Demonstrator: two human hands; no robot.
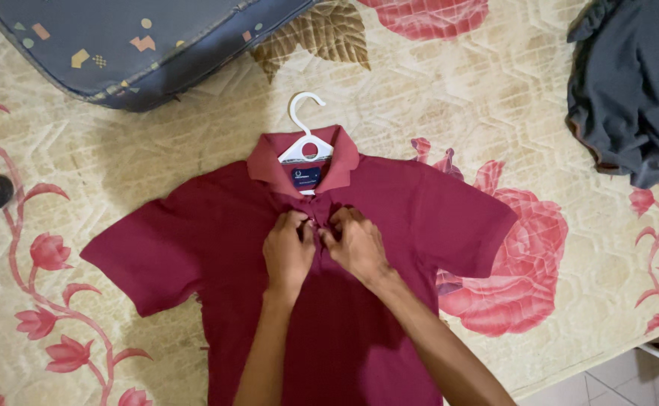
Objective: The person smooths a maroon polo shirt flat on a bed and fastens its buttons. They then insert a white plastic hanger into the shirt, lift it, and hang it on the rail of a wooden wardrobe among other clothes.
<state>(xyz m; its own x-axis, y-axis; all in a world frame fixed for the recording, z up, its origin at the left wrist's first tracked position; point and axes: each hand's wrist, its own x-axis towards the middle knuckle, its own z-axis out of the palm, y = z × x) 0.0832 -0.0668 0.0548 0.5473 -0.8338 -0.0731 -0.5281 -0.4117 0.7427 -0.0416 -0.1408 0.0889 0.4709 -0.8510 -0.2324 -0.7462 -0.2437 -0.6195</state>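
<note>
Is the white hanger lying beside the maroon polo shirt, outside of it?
No, the white hanger sits inside the collar of the maroon polo shirt, with only its hook sticking out above.

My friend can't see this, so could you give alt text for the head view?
Two hands, left and right, pinch the placket of a maroon polo laid flat on a floral quilt. A white hanger sits in its collar.

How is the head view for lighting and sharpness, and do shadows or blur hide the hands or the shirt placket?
Head view: soft, even indoor light, no glare. Left hand and right hand are sharp, pinching the placket of the maroon polo shirt. Only a faint shadow lies left of the shirt on the quilted bedspread. The white hanger stays crisp; the fingertips hide the placket itself.
</note>
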